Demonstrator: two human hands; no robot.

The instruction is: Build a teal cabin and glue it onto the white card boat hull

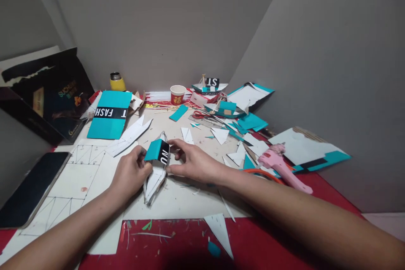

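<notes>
A small cardboard boat [155,183], white inside with pointed ends, sits on the pale work sheet in front of me. Over its middle arches a bent teal and black card roof [155,150] with white letters. My left hand [133,171] pinches the left side of the boat at the roof's lower edge. On the other side, my right hand [190,160] has its thumb and fingers closed against the boat's right side and the black end of the roof. The fingertips of both hands are partly hidden.
A pink glue gun [281,164] lies at right among card scraps. Behind stand finished boats [226,109], a paper cup [177,94] and a yellow bottle [117,82]. Red scissors [201,114] lie near the boats. A phone [31,187] and a drawn template [71,190] are at left.
</notes>
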